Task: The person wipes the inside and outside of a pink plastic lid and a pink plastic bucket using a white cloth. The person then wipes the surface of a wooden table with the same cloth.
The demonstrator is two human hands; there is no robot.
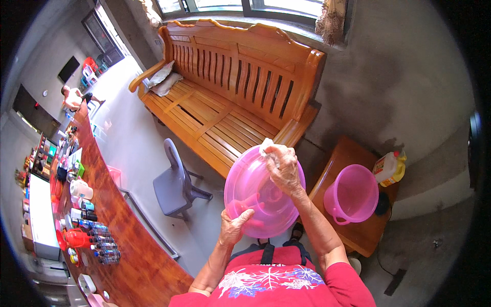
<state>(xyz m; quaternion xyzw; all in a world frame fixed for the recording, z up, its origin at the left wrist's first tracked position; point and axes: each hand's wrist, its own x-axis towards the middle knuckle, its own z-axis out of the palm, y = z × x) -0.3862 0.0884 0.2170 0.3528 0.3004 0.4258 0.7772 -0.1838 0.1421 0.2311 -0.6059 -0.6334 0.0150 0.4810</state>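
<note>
A round, translucent pink plastic basin is held tilted in front of my red shirt. My left hand grips its lower left rim, thumb on the near side, and the fingers show through the pink plastic. My right hand is closed on a crumpled white cloth at the basin's upper rim. The cloth is mostly covered by the fingers. To the right, a pink plastic bucket with a handle stands on a low wooden table.
A wooden bench with pillows stands ahead. Left of me are a grey plastic chair and a long reddish wooden counter crowded with bottles. Jugs sit behind the bucket. A person sits far left.
</note>
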